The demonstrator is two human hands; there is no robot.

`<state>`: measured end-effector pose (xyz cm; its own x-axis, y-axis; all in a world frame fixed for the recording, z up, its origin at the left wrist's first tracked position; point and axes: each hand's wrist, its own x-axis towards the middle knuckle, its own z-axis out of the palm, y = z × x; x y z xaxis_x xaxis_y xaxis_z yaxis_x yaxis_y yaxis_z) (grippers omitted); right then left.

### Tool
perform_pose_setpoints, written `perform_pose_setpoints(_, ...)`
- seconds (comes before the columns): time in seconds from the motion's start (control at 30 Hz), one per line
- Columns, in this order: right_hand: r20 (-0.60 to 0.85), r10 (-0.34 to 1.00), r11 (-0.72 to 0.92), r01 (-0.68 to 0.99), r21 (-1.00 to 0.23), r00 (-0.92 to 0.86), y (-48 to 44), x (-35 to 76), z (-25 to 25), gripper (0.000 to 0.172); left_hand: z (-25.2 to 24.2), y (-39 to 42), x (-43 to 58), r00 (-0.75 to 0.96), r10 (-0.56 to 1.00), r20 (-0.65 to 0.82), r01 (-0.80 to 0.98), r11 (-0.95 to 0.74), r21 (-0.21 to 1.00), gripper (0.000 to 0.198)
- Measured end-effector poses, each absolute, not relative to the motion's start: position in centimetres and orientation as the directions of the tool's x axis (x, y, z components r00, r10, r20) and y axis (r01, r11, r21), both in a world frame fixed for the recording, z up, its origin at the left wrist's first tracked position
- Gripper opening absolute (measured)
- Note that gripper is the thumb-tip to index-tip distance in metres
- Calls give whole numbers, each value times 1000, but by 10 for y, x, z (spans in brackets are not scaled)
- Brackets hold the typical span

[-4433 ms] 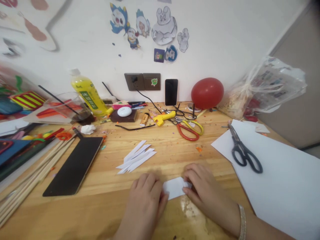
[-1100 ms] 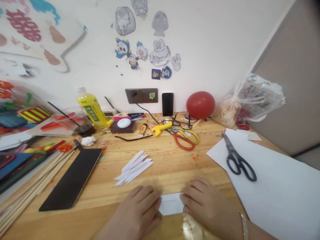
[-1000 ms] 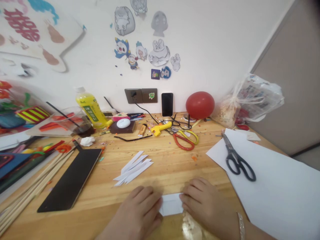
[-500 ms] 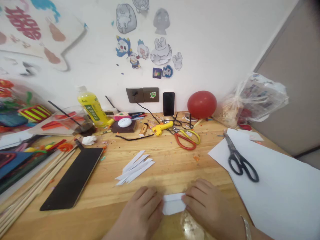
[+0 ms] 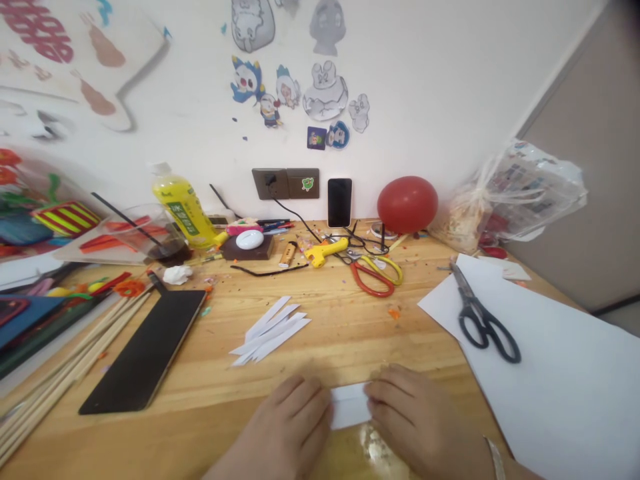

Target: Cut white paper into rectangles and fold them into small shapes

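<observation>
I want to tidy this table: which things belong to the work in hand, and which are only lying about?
Work in hand:
- small white paper, held between left hand and right hand
- probably paper strips, large white sheet, black-handled scissors

Lying about, it seems:
- red balloon
- yellow bottle
- phone
- yellow glue gun

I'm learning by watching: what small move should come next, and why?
Perhaps run the right hand across the paper to press it flat while the left hand steadies it: they hold opposite ends, and a crease-like line crosses it between them.
</observation>
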<state>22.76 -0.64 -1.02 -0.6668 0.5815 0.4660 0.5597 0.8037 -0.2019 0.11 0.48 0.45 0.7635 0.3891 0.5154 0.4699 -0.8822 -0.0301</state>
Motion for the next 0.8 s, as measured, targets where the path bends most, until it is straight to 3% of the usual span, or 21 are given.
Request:
perform_pose_setpoints(0.2,359,760,647,578,-498,-541,-2,231,4,16,-2,4,2,738,427,522,502,-865,-2,18)
perform_pose_setpoints(0.27,317,800,595,598,-537,-510,-1,232,5,16,0,2,3,743,454,491,499,-865,44,20)
perform_pose_setpoints(0.43,358,718,694,574,-433,-597,-4,232,4,5,1,0,0,762,492,422,488,-864,124,24)
perform_pose_setpoints(0.6,364,687,726,583,-364,-629,-3,230,2,8,-5,0,-2,782,452,429,461,-883,91,21)
perform_pose_setpoints(0.8,399,678,732,617,-290,-617,0,226,-2,11,4,1,1,766,410,495,431,-899,78,30)
